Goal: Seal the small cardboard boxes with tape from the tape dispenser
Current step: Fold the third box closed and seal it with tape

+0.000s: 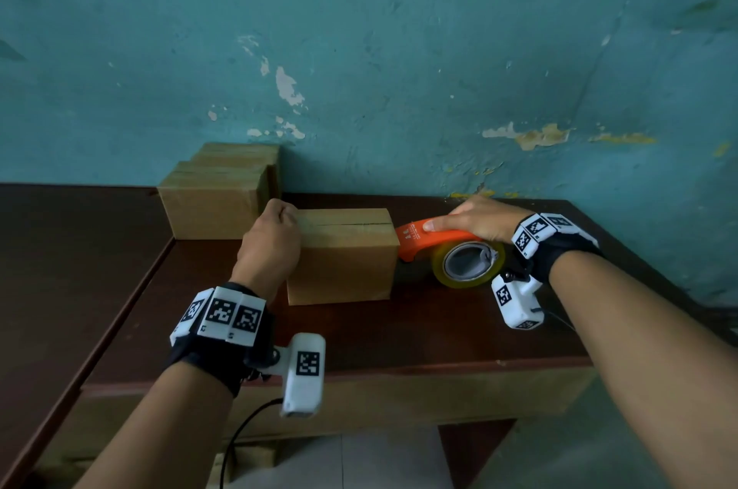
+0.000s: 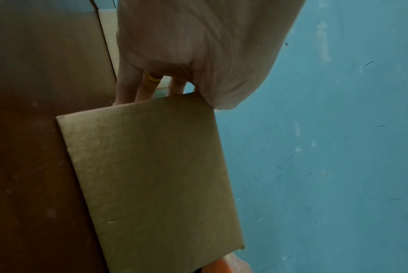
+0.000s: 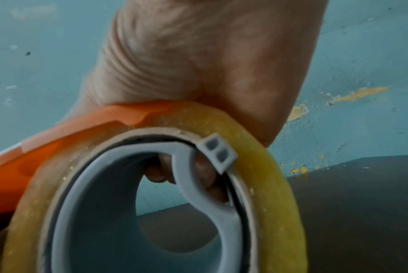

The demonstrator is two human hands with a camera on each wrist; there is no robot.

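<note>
I'm looking down at the dark brown table (image 1: 399, 328), pushed against a teal wall (image 1: 399, 29) with flaking paint. Both forearms reach in from the near edge, well apart, each with a black strap carrying marker tiles and a white camera pod.

Far left on the table, against the wall: a stack of cardboard boxes (image 1: 217, 189). Just right of it and nearer me sits the small cardboard box (image 1: 343, 255) I'm working on, flaps down, centre seam visible across the top and still bare of tape.

My left hand (image 1: 271, 241) comes in from the near left, wrist roughly straight, fingers curled over the box's top left edge. In the left wrist view the fingers (image 2: 128, 86) drop down the box's far side and the thumb side presses its upper corner, so the hand clamps the box.

My right hand (image 1: 483, 223) comes in from the near right, knuckles up, wrapped over the orange tape dispenser (image 1: 433, 239). Its nose points left, just at the box's right face; I can't tell if they touch. The thumb lies straight along the top of the housing. In the right wrist view, fingertips (image 3: 156, 171) show through the grey hub of the yellowish tape roll (image 1: 467, 261).
</note>
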